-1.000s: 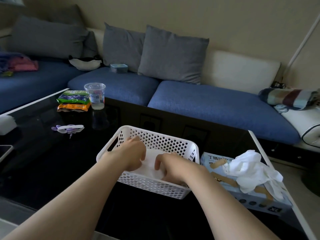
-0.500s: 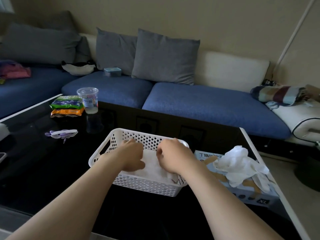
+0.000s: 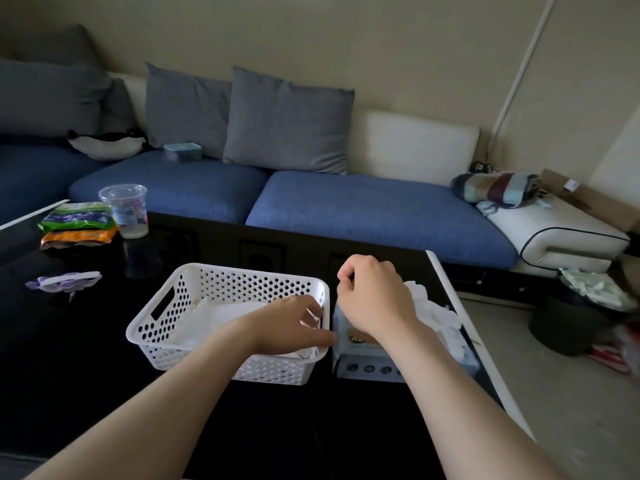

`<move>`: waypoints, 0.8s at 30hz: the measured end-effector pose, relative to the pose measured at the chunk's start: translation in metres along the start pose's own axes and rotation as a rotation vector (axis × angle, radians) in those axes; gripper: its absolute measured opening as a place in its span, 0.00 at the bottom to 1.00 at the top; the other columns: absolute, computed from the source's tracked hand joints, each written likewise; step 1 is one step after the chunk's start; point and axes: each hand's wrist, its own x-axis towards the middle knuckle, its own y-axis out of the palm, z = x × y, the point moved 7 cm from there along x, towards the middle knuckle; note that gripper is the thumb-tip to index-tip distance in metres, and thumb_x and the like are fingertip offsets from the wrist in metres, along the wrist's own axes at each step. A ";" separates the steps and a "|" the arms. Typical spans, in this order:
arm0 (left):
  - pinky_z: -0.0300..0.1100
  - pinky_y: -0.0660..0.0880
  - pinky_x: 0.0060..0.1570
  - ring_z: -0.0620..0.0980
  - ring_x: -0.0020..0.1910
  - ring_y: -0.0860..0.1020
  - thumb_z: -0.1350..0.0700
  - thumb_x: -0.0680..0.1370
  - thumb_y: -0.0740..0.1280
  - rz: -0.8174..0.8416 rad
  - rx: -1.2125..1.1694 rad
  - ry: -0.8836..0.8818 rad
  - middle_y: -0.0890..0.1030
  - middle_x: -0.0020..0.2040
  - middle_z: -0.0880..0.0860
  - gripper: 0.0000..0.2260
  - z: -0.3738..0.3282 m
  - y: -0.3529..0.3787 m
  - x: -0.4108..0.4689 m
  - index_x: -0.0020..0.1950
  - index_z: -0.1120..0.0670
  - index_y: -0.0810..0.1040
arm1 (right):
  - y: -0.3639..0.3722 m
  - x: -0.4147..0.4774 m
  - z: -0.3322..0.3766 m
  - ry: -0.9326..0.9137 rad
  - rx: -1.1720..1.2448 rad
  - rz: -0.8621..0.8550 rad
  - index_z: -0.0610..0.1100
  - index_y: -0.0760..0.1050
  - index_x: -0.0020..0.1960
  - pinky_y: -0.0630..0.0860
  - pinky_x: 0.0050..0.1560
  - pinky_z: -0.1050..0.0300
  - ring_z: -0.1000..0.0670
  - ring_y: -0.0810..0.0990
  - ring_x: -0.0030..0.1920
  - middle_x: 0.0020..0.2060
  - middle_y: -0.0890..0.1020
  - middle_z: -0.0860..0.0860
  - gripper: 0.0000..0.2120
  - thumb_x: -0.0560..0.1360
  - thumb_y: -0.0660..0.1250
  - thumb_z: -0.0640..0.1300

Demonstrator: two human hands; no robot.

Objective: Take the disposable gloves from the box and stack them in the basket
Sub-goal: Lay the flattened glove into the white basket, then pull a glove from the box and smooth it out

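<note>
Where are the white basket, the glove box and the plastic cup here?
white basket (image 3: 242, 287), head view, on its far perforated wall.
glove box (image 3: 367, 367), head view, on its near end face.
plastic cup (image 3: 125, 213), head view, on its clear side.

basket (image 3: 242, 271): white plastic with perforated walls, standing upright.
stacked gloves (image 3: 221, 313): white, lying flat inside the basket.
box (image 3: 360, 367): pale blue, just beside the basket's right wall.
loose gloves (image 3: 440, 317): white crumpled bunch on top of the box.
</note>
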 end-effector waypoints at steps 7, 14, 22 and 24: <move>0.44 0.73 0.62 0.47 0.63 0.76 0.40 0.80 0.69 -0.048 0.007 0.016 0.77 0.68 0.46 0.25 -0.018 0.009 0.013 0.74 0.48 0.72 | -0.035 -0.009 -0.038 0.155 -0.293 -0.089 0.49 0.68 0.63 0.73 0.61 0.45 0.40 0.72 0.59 0.62 0.68 0.45 0.24 0.72 0.75 0.39; 0.50 0.76 0.61 0.51 0.61 0.77 0.36 0.82 0.63 -0.127 0.177 0.031 0.78 0.67 0.52 0.26 -0.034 0.016 0.025 0.71 0.53 0.73 | -0.029 -0.009 -0.085 0.201 -0.166 -0.041 0.49 0.74 0.56 0.70 0.33 0.57 0.50 0.78 0.42 0.48 0.80 0.50 0.12 0.77 0.71 0.36; 0.48 0.70 0.63 0.47 0.63 0.71 0.35 0.79 0.67 -0.371 0.291 0.284 0.73 0.61 0.45 0.19 -0.074 0.012 0.026 0.64 0.45 0.76 | -0.034 -0.005 -0.092 0.058 -0.096 -0.107 0.53 0.86 0.47 0.69 0.35 0.59 0.52 0.76 0.40 0.42 0.84 0.54 0.09 0.83 0.69 0.47; 0.47 0.68 0.65 0.45 0.63 0.72 0.33 0.76 0.70 -0.327 0.302 0.332 0.75 0.61 0.43 0.21 -0.082 0.021 0.028 0.63 0.44 0.78 | -0.029 -0.003 -0.094 0.016 -0.085 -0.107 0.53 0.86 0.47 0.77 0.44 0.53 0.50 0.80 0.44 0.43 0.85 0.54 0.11 0.83 0.67 0.46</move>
